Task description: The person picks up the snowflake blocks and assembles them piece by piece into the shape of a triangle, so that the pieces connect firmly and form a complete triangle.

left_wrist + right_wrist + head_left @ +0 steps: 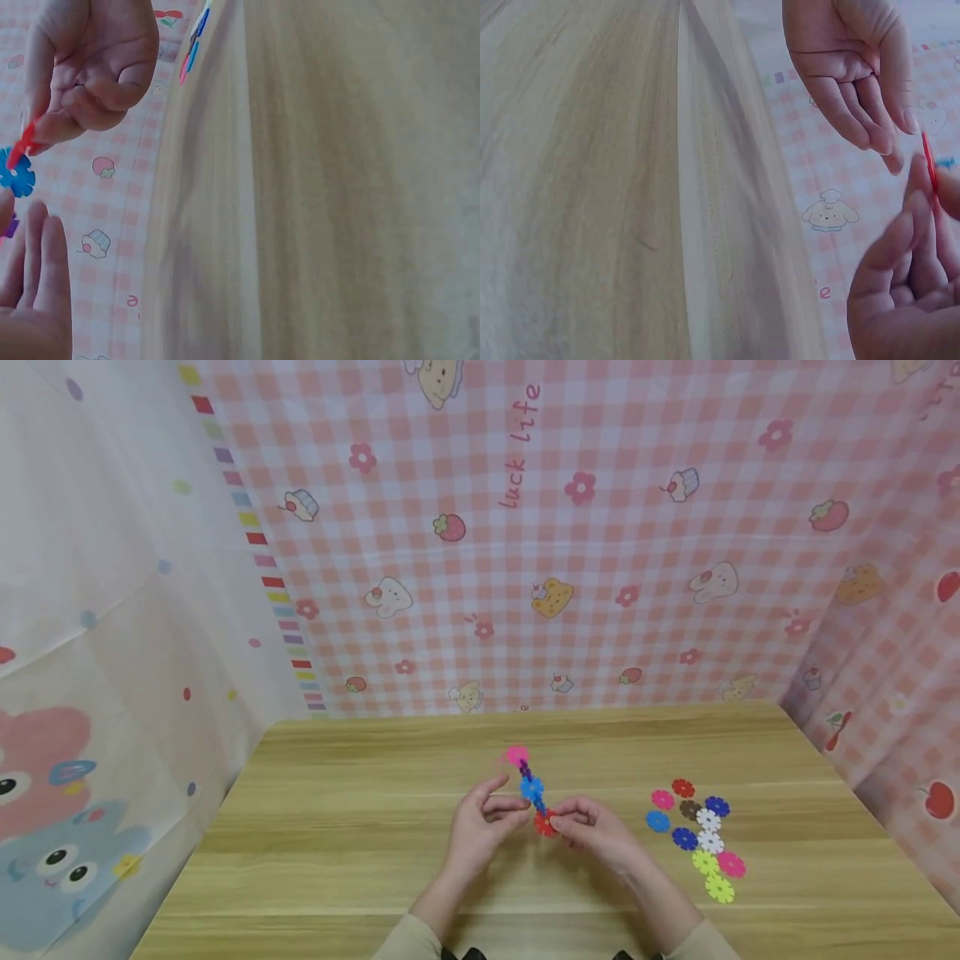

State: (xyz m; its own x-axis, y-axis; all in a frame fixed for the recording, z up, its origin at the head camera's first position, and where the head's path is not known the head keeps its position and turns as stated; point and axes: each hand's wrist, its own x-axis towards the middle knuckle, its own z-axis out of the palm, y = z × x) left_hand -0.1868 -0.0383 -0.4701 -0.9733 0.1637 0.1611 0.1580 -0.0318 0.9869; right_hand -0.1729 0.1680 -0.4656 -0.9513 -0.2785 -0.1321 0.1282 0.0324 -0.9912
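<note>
My right hand [596, 833] pinches a red snowflake disc [545, 822] between thumb and fingers. That disc is the near end of a joined chain, held above the table. A blue snowflake disc [532, 788], a purple snowflake disc [525, 769] seen nearly edge-on and a pink snowflake disc [517, 756] follow along it. Beside the chain, on its left, is my left hand [482, 823], fingers extended and apart from the red disc. In the right wrist view the red disc [929, 161] appears edge-on in the right fingers, and the left hand [855, 82] looks relaxed, gripping nothing.
Loose snowflake discs lie on the wooden table [337, 835] to the right: red [683, 787], brown [690, 810], white [710, 842], yellow [720, 888] and several others. A checked pink cloth [465, 568] hangs behind the table's far edge.
</note>
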